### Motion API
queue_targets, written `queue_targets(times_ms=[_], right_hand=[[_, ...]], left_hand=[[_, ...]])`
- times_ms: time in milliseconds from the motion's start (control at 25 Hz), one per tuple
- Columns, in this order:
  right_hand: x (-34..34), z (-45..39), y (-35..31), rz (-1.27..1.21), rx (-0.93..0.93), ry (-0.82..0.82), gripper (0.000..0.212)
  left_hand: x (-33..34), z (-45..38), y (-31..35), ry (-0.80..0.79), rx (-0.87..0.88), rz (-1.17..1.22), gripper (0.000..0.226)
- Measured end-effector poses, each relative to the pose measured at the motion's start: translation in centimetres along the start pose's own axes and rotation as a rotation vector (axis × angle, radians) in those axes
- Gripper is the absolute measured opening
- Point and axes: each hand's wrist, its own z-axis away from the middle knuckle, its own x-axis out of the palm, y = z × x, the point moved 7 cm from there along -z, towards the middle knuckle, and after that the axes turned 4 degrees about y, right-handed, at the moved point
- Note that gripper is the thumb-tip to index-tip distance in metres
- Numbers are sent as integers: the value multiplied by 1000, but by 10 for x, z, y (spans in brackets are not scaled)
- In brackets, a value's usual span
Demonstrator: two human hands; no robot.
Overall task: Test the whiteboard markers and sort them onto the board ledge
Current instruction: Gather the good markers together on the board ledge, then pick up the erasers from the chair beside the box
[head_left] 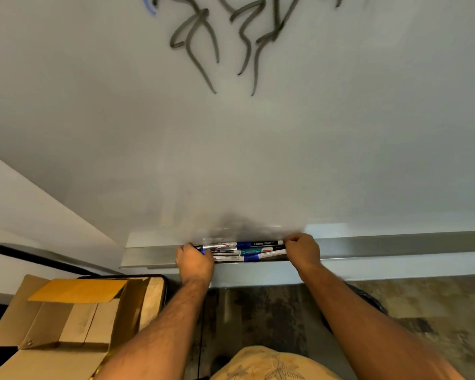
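Aluminium runs along the bottom of the whiteboard (pixel 231 146) as a shallow ledge (pixel 395 244), and a loose bundle of markers (pixel 244 250) lies in it at about 6 o'clock from the grey scribbles (pixel 231 37) higher on the board. The markers lie lengthwise, stacked against one another, white barrels with blue and teal bands; how many there are is hard to tell.

What could go wrong: the bundle is squeezed from both ends, so uneven pressure could bow the stack and pop a marker over the front lip, down to the floor (pixel 422 311) or toward the open cardboard box (pixel 66 319) at 8 o'clock from the ledge. Tested and untested markers could also get mixed, since all sit in one heap with nothing dividing them. A cap could work loose under the end-on push; whether every cap is seated cannot be told.

The left hand (pixel 194 260) sits at the 9 o'clock end of the bundle, its fingers curled tight round the marker ends there. The right hand (pixel 303 250) is at the 3 o'clock end, knuckles up, fingers bent down over the tips; they appear to grip the ends, though the fingertips themselves are hidden behind the knuckles.
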Motion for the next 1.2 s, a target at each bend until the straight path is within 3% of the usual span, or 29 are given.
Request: queue_targets(times_ms=[320, 600, 760, 1000, 1200], right_hand=[[-53, -17, 35, -44, 37, 78, 17], [-67, -21, 46, -17, -55, 48, 15], [-71, -18, 50, -45, -110, 18, 18], [-67, -10, 51, -145, -154, -116, 20], [-61, 7, 47, -197, -222, -168, 19]], left_hand=[[42, 43, 37, -86, -25, 97, 39], [38, 58, 39, -35, -93, 275, 44], [36, 77, 51, 6, -33, 379, 40], [45, 108, 63, -78, 25, 454, 38], [44, 130, 40, -79, -37, 512, 32]])
